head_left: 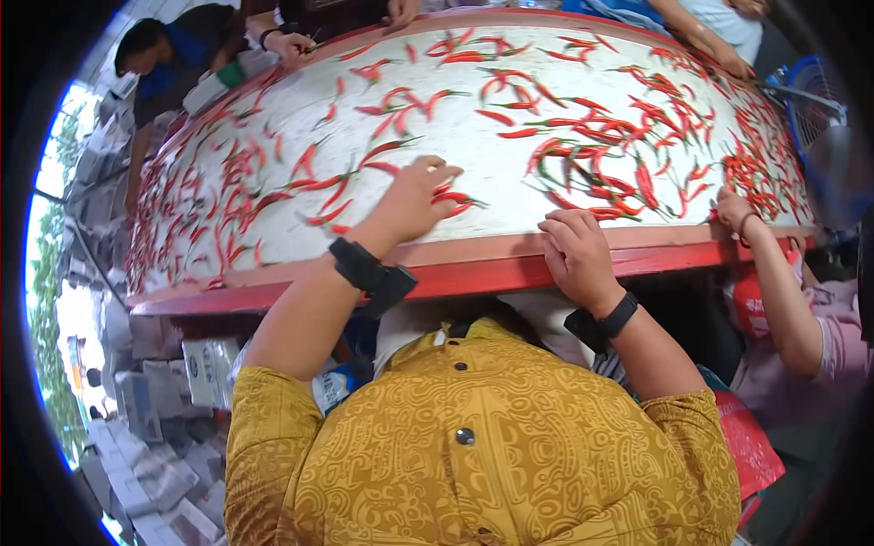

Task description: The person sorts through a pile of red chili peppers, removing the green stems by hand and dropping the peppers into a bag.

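Note:
My left hand (414,200) reaches over the white tabletop (496,187), fingers spread. Red chili peppers (462,200) with green stems lie between and just beyond its thumb and fingers, without a visible grip on them. My right hand (580,259) rests at the near rim, fingers loosely bent and thumb apart; I see nothing in it, though its palm is hidden. A loose group of red chilies (601,187) lies just beyond that hand. Black bands are on both of my wrists.
More chilies (196,196) cover the left side, and a denser pile (756,173) lies at right. A co-worker's hand (731,209) touches that pile. Other people's hands (289,47) are along the far edge. A blue fan (817,105) stands at right. A raised red rim (473,273) borders the table.

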The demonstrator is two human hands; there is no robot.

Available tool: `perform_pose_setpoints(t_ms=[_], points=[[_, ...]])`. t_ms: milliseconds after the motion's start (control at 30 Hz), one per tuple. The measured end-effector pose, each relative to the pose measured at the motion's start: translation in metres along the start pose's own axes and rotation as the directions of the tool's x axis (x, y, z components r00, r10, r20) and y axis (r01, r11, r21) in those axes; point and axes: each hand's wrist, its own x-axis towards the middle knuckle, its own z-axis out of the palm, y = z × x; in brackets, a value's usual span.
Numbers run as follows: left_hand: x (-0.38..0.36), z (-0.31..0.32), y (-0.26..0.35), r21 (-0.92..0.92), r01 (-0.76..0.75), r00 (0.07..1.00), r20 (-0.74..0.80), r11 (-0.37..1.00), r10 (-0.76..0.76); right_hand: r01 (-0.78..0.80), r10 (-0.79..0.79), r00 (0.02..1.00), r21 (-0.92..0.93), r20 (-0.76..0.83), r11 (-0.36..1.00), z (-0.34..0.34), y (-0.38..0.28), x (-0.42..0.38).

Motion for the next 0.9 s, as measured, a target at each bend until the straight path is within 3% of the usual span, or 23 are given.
perform_pose_setpoints(t_ms=[67, 100, 200, 267, 333, 367, 433, 467, 533, 600, 667, 700, 767, 867, 900], points=[[0.015, 0.027, 0.021, 0.172, -0.037, 0.993, 0.114, 0.984, 0.017, -0.013, 0.012, 1.000, -0.054, -0.009, 0.998, -0.018, 0.016, -0.006], [0.022, 0.039, 0.020, 0.163, -0.064, 0.992, 0.121, 0.985, 0.045, -0.028, 0.029, 1.000, -0.077, 0.000, 0.997, -0.023, 0.026, -0.011], [0.030, 0.043, -0.008, 0.148, -0.077, 0.997, 0.021, 0.986, 0.075, -0.035, 0.034, 0.999, -0.121, -0.008, 0.992, -0.036, 0.051, -0.026], [0.029, 0.029, -0.040, 0.309, -0.009, 0.999, 0.048, 0.951, -0.006, -0.031, 0.029, 0.999, -0.131, -0.020, 0.991, -0.044, 0.062, -0.029], [0.035, 0.005, -0.039, 0.492, 0.170, 0.975, 0.040, 0.854, -0.216, -0.050, 0.042, 0.997, -0.142, -0.062, 0.989, -0.052, 0.075, -0.031], [0.042, 0.000, -0.030, 0.495, 0.161, 0.976, 0.048, 0.854, -0.211, -0.095, 0.087, 0.995, -0.174, -0.052, 0.980, -0.057, 0.083, -0.033], [0.052, -0.001, -0.009, 0.531, 0.138, 0.973, -0.232, 0.836, -0.014, -0.148, 0.147, 0.989, -0.192, -0.017, 0.970, -0.059, 0.097, -0.041], [0.061, 0.010, -0.004, 0.530, 0.132, 0.975, -0.222, 0.837, -0.013, -0.157, 0.157, 0.987, -0.191, -0.017, 0.969, -0.061, 0.102, -0.044], [0.087, 0.041, 0.016, 0.188, -0.111, 0.969, -0.197, 0.976, 0.149, -0.052, 0.059, 0.997, -0.146, 0.044, 0.988, -0.065, 0.111, -0.045], [0.108, 0.077, 0.059, 0.016, -0.155, 0.987, -0.050, 0.988, 0.156, -0.047, 0.054, 0.998, -0.153, 0.041, 0.987, -0.073, 0.119, -0.048], [0.126, 0.106, 0.093, 0.009, -0.293, 0.956, 0.036, 0.956, 0.292, -0.075, 0.076, 0.997, -0.140, 0.003, 0.987, -0.082, 0.125, -0.053], [0.129, 0.116, 0.101, 0.005, -0.291, 0.956, 0.034, 0.957, 0.291, -0.083, 0.083, 0.997, -0.145, -0.006, 0.986, -0.086, 0.128, -0.055], [0.138, 0.134, 0.111, 0.262, -0.251, 0.968, 0.044, 0.932, 0.249, -0.073, 0.074, 0.997, -0.154, 0.001, 0.985, -0.091, 0.138, -0.060], [0.151, 0.126, 0.096, 0.423, -0.206, 0.976, 0.155, 0.882, 0.154, -0.071, 0.072, 0.997, -0.151, 0.000, 0.986, -0.105, 0.149, -0.063], [0.151, 0.121, 0.087, 0.450, -0.166, 0.985, 0.124, 0.877, 0.123, -0.076, 0.077, 0.997, -0.133, -0.001, 0.988, -0.109, 0.152, -0.065]])
